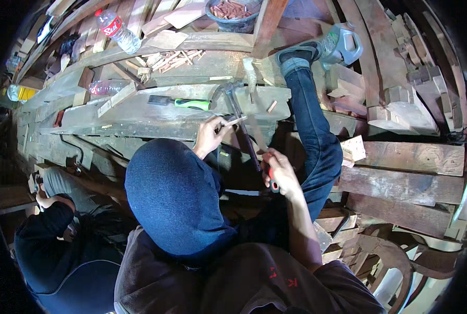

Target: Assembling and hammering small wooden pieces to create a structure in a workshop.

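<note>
closest to the camera, below the hands, is a bent knee in dark blue denim (176,193); the other leg stretches forward to the right. just beyond the knee, the left hand (209,137) is closed, fingers and thumb pinching a short, pale wooden stick (236,121) that points to the right. the right hand (280,170) is wrapped around a red and black handle (273,180); its blade is blurred and reaches up near the stick, and whether they touch cannot be told. a dark metal bar (248,141) slants between the hands

further on is a long, weathered grey wooden beam (131,123), bearing a chisel with a bright green handle (191,104) and one loose reddish stick (271,107). behind it lies a scattered heap of short, pale sticks (173,61), and at the far edge a round, dark blue basin (231,24) holds many reddish-brown sticks (233,9)

the stick in hand seems to be partway through shaping or cutting. the basin suggests a good number are finished, though this is a guess; whether the heap is done or waiting cannot be told, so how much is left is unclear
</note>
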`<state>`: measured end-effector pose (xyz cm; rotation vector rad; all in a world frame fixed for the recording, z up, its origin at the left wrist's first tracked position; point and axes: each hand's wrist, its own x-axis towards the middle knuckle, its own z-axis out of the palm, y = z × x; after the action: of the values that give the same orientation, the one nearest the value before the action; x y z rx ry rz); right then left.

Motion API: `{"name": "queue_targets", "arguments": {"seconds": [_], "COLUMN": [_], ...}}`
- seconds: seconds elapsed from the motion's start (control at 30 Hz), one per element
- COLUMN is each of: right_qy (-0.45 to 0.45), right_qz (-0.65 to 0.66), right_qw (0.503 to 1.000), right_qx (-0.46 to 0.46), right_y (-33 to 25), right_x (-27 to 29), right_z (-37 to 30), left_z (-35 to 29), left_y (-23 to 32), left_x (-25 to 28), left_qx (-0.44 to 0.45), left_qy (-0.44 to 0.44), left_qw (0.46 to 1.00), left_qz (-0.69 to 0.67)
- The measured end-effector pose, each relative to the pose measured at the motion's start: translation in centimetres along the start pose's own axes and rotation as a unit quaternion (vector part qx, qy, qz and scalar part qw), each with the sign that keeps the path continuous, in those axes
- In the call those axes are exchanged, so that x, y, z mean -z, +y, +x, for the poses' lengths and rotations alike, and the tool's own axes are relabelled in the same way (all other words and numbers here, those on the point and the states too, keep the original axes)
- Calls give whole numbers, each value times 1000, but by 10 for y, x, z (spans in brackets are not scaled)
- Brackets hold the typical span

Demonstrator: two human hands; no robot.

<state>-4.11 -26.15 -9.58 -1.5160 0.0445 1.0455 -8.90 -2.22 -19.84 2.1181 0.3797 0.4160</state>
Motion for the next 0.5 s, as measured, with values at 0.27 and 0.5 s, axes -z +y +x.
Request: {"name": "queue_targets", "arguments": {"seconds": [0.27, 0.5], "right_qy": [46, 67], "right_qz": [-277, -392], "right_qw": [957, 907], "right_qx": [79, 140], "right_y": [42, 63], "right_x": [-15, -11], "right_z": [22, 33], "left_z": [-1, 3], "left_y": [-13, -21], "left_x": [-3, 0], "left_qx": [-7, -8], "left_qy": [32, 6], "left_qw": [999, 997], "left_qz": [18, 75]}}
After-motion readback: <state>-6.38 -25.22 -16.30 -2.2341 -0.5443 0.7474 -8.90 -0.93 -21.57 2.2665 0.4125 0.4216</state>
